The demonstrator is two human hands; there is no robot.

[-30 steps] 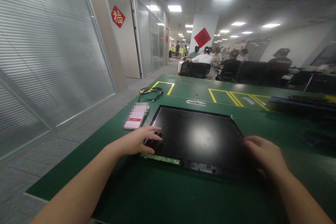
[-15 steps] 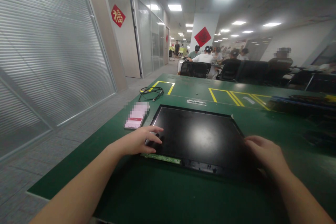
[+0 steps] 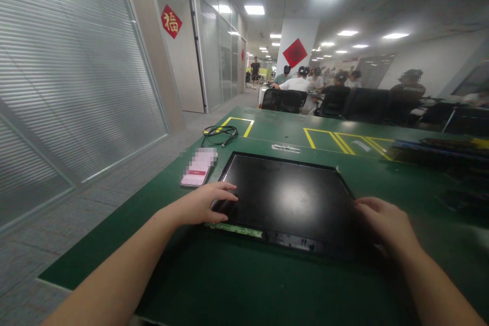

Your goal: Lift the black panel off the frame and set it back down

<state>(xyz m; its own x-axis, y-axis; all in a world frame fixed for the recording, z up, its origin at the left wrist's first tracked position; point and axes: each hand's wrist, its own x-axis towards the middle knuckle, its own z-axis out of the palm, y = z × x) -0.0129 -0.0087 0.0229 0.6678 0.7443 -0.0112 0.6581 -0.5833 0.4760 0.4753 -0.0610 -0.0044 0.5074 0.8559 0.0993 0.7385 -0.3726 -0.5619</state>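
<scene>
A black flat display panel [image 3: 275, 193] lies face up on the green table, slightly turned, with a bright glare spot on its screen. Along its near edge runs a green circuit board strip [image 3: 240, 231]. My left hand [image 3: 206, 204] rests over the panel's left edge, fingers and thumb stretched out and apart above the screen; whether the fingertips touch it, I cannot tell. At the right edge, my right hand [image 3: 385, 221] grips the panel with its fingers bent round the side, and the underside of that grip is hidden.
A phone [image 3: 197, 167] with a lit screen lies left of the panel, and a coiled black cable [image 3: 220, 135] sits behind it. Dark items [image 3: 443, 150] are piled at the table's right. Yellow tape marks the far side. People sit at tables beyond.
The fingers of my left hand have drawn slightly closer together over the screen. My right hand and the panel stay in place. A distant person in the aisle has come a little nearer.
</scene>
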